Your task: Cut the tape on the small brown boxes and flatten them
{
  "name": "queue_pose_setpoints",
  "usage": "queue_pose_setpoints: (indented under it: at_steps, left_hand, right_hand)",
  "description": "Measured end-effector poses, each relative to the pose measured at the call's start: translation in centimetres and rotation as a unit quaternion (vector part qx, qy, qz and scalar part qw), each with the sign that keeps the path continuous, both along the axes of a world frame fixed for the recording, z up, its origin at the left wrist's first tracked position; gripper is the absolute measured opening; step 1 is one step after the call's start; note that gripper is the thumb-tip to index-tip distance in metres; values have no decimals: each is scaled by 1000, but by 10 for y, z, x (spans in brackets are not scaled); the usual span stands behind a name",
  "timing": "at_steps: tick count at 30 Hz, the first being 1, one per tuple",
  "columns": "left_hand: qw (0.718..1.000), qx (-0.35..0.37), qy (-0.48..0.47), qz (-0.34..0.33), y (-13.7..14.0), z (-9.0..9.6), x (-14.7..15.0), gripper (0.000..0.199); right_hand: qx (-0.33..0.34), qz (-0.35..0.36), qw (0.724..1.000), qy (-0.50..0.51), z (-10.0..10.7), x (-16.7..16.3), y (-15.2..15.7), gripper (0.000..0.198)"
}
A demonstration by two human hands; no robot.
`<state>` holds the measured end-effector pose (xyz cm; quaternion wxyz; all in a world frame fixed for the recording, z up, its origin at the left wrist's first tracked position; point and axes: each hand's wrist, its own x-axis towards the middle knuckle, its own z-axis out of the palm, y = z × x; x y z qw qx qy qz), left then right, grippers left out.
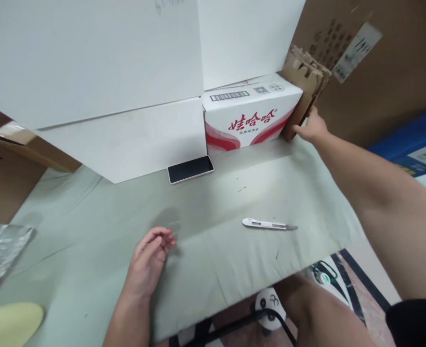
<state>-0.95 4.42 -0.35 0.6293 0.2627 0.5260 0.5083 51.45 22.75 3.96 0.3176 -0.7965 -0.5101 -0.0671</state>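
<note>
At the far right end of the table, my right hand (312, 126) grips the lower edge of some brown cardboard pieces (304, 79) that stand upright and have torn, notched tops. Its thumb is on the near side and the other fingers are partly hidden behind the cardboard. My left hand (151, 255) hovers near the front of the table, palm turned inward, its fingers loosely curled with nothing seen in them. To its right lies a white utility knife (267, 224) with the blade out, pointing right. A phone (191, 169) with a dark screen lies farther back.
A white and red carton (249, 123) stands against white panels (133, 135) at the back, touching the cardboard. Large brown boxes (390, 86) rise on the right. A clear plastic package (3, 250) and a pale yellow object (10, 323) are at left. The cloth-covered table (206, 270) ends near my legs.
</note>
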Motion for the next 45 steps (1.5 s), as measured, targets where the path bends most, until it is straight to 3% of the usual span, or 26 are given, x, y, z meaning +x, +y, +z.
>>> queue_pose_setpoints:
  at_steps: [4, 6, 8, 10, 13, 15, 16, 18, 21, 22, 25, 28, 32, 37, 41, 43, 45]
  left_hand:
    - [996, 56, -77, 1, -7, 12, -12, 50]
    - [994, 61, -96, -2, -16, 19, -22, 58]
    - [995, 38, -95, 3, -26, 24, -32, 62]
    - [995, 24, -100, -1, -36, 25, -43, 62]
    - [992, 30, -124, -8, -47, 25, -58, 63]
    - [988, 41, -146, -21, -53, 24, -67, 64]
    - [986, 49, -157, -30, -55, 24, -72, 66]
    - [981, 73, -171, -53, -57, 24, -82, 68]
    - [978, 98, -166, -76, -56, 23, -97, 68]
    - [978, 101, -163, -79, -56, 23, -101, 68]
    - [977, 96, -172, -83, -54, 23, -112, 67]
    - [976, 101, -178, -79, -54, 21, -119, 64]
    - [978, 142, -152, 11, -59, 17, -121, 50]
    - [950, 227, 8, 216, -69, 17, -118, 32]
    - [884, 268, 195, 329, -67, 19, -113, 25]
    - [852, 294, 226, 369, -61, 19, -108, 25]
    - [854, 316, 189, 367, -53, 19, -101, 37]
  right_hand:
    - [19, -10, 998, -66, 59, -35, -23, 72]
    - [65, 67, 988, -119, 81, -72, -33, 61]
    - [107, 193, 962, -162, 92, -127, -42, 49]
    - [139, 361, 903, -188, 90, -200, -54, 40]
    - [139, 601, 765, -185, 72, -331, -76, 33]
    - [97, 694, 694, -165, 55, -422, -82, 33]
    - [73, 710, 682, -159, 48, -466, -78, 35]
    - [19, 691, 710, -134, 37, -545, -56, 37]
    - [-41, 614, 786, -64, 29, -636, 5, 38]
    - [-50, 590, 805, -40, 28, -658, 28, 38]
    - [-71, 557, 827, -10, 25, -701, 82, 37]
    - [-66, 547, 834, 0, 22, -711, 99, 32]
    - [-15, 546, 838, -10, 26, -676, 61, 27]
    - [16, 568, 822, 15, 40, -565, -46, 23]
    - [14, 612, 785, 94, 53, -453, -147, 21]
    - [43, 633, 766, 104, 55, -403, -195, 24]
    - [49, 639, 758, 122, 50, -364, -234, 21]
